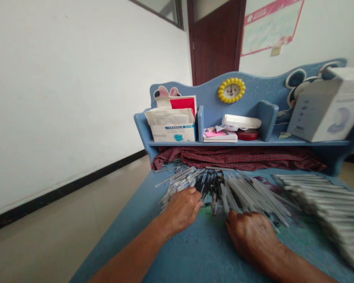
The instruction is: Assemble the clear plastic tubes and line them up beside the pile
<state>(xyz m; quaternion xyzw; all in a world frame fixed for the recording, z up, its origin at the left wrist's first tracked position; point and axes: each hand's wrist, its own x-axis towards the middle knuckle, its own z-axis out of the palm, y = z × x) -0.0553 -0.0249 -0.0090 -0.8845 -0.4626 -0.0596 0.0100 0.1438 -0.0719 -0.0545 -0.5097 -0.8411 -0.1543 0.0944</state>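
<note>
I have slim translucent plastic tubes (244, 192) and thin black plastic sticks (205, 183) on my feed, lying in front of the blue wooden shelf (283, 144). My left hand (182, 207) is curled beside the sticks, my right hand (253, 232) at the tubes' near ends; I can't tell whether either grips anything. On the shelf's left, a white-and-blue cardboard box (172, 134) carries Chinese lettering, too blurred to read fully.

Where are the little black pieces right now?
In the head view, slightly right of centre, the black pieces lie on the blue table just beyond the left hand, left of the long translucent tubes.
</note>
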